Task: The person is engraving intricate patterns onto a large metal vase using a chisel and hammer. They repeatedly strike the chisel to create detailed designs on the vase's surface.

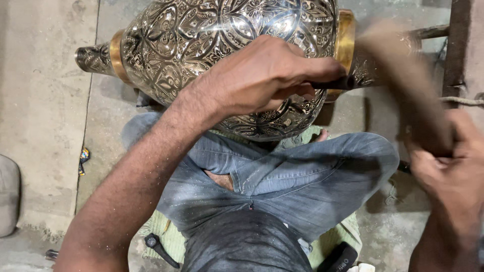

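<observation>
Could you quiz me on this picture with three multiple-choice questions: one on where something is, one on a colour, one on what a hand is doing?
1. Where does the engraved metal vase rest?
A. on its side across the person's lap
B. upright on a shelf
C. hanging from a rope

2. What colour are the smooth bands around the vase?
A. blue
B. gold
C. red

3. What is the left hand doing?
A. lying open on the floor
B. gripping a dark tool against the vase
C. holding a cup

Answers: 1 A, it lies sideways over the jeans; 2 B, brassy yellow rings; 3 B, fingers closed round it.
</observation>
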`<action>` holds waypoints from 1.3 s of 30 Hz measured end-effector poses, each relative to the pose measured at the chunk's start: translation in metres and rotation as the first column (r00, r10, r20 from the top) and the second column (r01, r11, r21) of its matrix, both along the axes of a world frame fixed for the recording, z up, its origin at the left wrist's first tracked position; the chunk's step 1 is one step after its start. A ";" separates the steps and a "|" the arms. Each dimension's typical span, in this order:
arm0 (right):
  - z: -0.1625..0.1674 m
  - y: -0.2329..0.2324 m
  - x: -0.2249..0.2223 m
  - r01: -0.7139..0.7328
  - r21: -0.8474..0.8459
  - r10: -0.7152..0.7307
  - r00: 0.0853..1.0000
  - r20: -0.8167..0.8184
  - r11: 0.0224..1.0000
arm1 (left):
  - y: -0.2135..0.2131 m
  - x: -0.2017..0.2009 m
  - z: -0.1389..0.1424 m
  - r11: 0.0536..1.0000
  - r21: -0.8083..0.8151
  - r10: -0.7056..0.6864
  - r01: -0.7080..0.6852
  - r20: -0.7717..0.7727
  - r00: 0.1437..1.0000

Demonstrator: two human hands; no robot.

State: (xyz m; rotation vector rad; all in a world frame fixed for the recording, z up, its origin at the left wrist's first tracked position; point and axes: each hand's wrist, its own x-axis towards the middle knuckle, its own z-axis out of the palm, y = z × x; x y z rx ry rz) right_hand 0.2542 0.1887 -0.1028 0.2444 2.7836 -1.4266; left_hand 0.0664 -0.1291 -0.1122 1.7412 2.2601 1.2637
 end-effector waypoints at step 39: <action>-0.023 -0.046 0.008 0.209 0.330 -0.120 0.955 -0.271 0.920 | 0.009 -0.028 0.020 0.956 -0.168 -0.222 0.239 0.112 0.968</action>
